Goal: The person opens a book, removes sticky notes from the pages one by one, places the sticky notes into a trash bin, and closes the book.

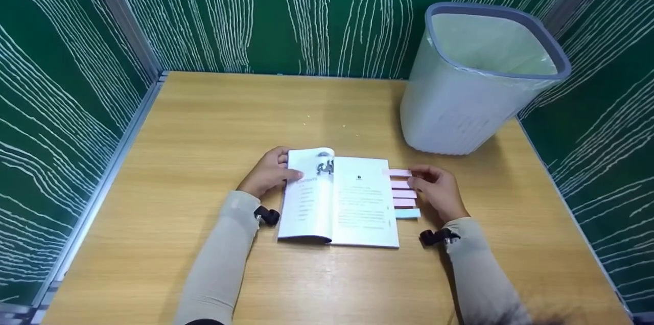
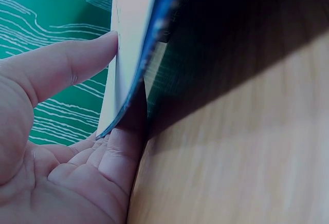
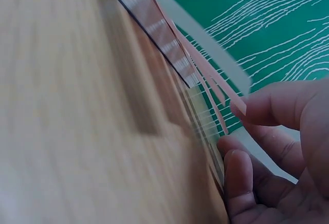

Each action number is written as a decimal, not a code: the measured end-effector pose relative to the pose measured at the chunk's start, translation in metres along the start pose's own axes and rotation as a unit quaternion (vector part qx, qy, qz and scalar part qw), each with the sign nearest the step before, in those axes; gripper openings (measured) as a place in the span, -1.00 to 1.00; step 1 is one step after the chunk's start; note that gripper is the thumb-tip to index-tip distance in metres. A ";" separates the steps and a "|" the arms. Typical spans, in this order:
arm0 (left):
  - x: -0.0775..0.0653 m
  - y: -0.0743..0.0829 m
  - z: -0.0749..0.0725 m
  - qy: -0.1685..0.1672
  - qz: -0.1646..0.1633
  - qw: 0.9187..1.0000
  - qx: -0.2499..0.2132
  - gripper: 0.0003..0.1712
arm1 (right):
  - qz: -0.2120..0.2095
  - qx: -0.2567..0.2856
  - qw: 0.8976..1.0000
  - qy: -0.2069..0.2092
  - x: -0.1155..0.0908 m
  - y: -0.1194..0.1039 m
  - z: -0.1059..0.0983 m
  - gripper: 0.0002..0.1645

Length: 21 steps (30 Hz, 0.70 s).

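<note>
An open book (image 1: 364,202) lies on the wooden table, its left side raised and curving. My left hand (image 1: 268,171) grips the book's left edge, thumb on the contents page and fingers beneath the cover; the left wrist view shows thumb (image 2: 87,59) and fingers on either side. Several pink sticky tabs (image 1: 404,193) and one blue sticky tab (image 1: 407,213) stick out from the right edge. My right hand (image 1: 440,192) is at the upper tabs. In the right wrist view, its fingertips pinch the end of a pink tab (image 3: 237,103); the pinch is partly hidden.
A tall white waste bin (image 1: 449,110) with a grey rim and a pale liner stands at the back right. Small pale specks lie on the table (image 1: 230,110) beyond the book. Green panels (image 1: 265,18) with white wavy lines enclose the back and sides.
</note>
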State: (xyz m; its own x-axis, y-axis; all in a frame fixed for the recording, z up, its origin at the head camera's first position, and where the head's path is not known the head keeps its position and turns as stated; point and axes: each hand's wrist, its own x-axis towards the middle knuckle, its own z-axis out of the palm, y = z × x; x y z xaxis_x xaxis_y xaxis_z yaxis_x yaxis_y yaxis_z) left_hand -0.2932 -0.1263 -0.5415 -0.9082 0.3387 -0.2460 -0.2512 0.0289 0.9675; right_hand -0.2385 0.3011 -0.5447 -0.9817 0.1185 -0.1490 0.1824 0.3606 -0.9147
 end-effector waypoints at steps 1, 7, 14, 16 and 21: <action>0.000 0.000 0.000 0.001 0.000 1.000 0.000 -0.25 | -0.001 0.000 1.000 -0.003 0.000 0.000 0.000 -0.53; 0.001 0.000 0.000 0.005 0.000 1.000 0.006 -0.24 | -0.012 -0.013 1.000 -0.007 0.001 0.001 0.000 -0.51; 0.001 0.000 0.000 0.003 0.002 1.000 0.008 -0.24 | -0.042 -0.017 0.999 0.002 0.002 0.004 0.001 -0.54; 0.001 0.000 0.000 0.001 0.001 1.000 0.007 -0.23 | -0.055 -0.016 0.998 0.005 0.003 0.005 0.001 -0.55; 0.000 0.000 0.000 -0.003 0.000 1.000 0.002 -0.24 | -0.070 -0.022 0.997 0.011 0.004 0.007 0.002 -0.58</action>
State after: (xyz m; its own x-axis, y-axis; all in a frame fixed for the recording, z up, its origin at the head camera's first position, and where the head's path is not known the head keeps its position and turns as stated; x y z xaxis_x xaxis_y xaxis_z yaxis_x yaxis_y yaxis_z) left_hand -0.2934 -0.1267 -0.5416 -0.9067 0.3434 -0.2449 -0.2490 0.0329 0.9680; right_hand -0.2411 0.3025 -0.5522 -0.9963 0.0853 -0.0126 0.0471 0.4159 -0.9082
